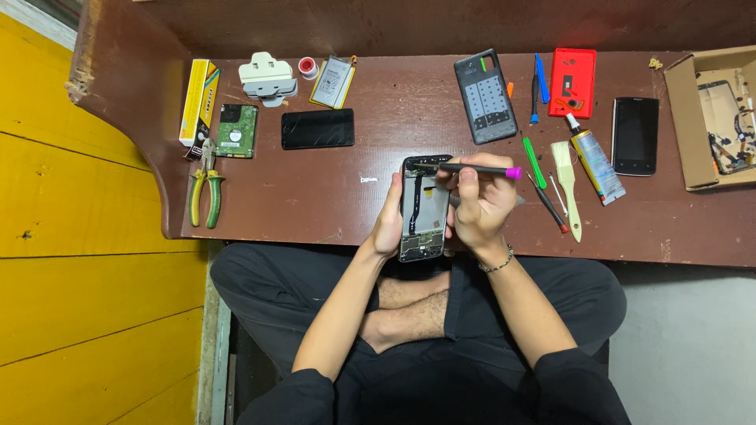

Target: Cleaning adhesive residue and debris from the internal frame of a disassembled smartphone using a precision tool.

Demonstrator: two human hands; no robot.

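My left hand (387, 223) grips the opened phone (424, 208) above the desk (354, 205) edge; my right hand (479, 203) pinches a black tool (476, 169) at its top. A slip could gouge the exposed board.

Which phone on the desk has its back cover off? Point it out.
The opened phone, held by both hands, insides exposed; the two black phones lie closed on the desk.

Opened phone (424, 212) between hands; pliers (205, 191) far left; brush (567, 181), glue tube (596, 163) right.
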